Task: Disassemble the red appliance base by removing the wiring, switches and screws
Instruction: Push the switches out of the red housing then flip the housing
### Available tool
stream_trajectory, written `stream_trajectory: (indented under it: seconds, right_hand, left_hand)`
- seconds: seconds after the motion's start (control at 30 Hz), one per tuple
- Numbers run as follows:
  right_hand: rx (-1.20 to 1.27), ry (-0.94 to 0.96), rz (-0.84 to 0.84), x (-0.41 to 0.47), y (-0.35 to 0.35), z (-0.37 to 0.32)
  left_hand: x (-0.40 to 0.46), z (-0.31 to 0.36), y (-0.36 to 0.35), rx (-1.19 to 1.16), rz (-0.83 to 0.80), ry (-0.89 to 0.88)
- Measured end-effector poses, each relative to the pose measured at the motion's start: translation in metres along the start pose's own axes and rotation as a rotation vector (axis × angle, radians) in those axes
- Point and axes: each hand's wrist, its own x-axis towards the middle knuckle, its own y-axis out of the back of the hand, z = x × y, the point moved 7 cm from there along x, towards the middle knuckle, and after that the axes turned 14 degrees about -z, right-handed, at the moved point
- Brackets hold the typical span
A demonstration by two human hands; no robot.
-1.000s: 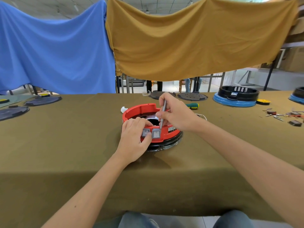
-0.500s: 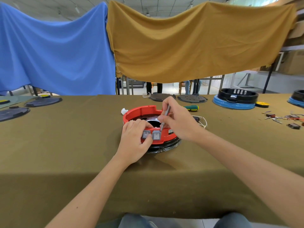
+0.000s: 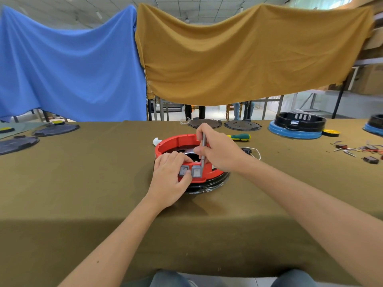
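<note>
Both grey switches (image 3: 191,170) not yet out of red base (image 3: 176,141), left hand (image 3: 170,181) gripping its rim, right hand (image 3: 219,151) pinching thin tool (image 3: 203,150) just above them, wires (image 3: 253,152) beyond right hand already out

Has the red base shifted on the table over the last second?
No. The red base keeps its place beside the white piece and the green screwdriver.

I'm in some kind of workshop: long cloth-covered bench (image 3: 83,193), stripped appliance bases (image 3: 298,126) at its far edge, loose switches and wires (image 3: 358,152) near them, cardboard boxes (image 3: 373,79) behind.
</note>
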Motion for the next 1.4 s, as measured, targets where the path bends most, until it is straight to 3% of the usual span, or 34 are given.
stream_trajectory:
  seconds: [0.2,0.5,0.77,0.9,1.0,1.2,1.4]
  right_hand:
    - [-0.016,0.002,-0.048,0.003,0.001,-0.005]
    - [0.18,0.028,0.163,-0.021,-0.007,0.009]
    - [0.06,-0.003,-0.028,0.005,0.002,0.003]
    - [0.116,-0.008,-0.069,0.009,0.002,0.005]
    - [0.107,0.023,-0.024,0.004,0.003,0.006]
    - [0.36,0.105,0.186,-0.01,0.008,0.009]
    - [0.173,0.194,0.126,-0.004,-0.005,-0.017]
  left_hand:
    - [0.0,0.0,0.001,-0.005,0.003,-0.001]
    - [0.0,-0.002,0.0,0.003,0.01,0.0]
    - [0.0,-0.001,0.001,-0.015,0.024,-0.012]
    - [0.0,-0.001,0.001,-0.019,0.013,-0.009]
    - [0.0,-0.001,0.001,-0.025,0.014,-0.01]
    - [-0.001,0.001,0.003,-0.021,0.019,-0.019]
    - [-0.002,0.002,0.002,0.015,0.024,-0.034]
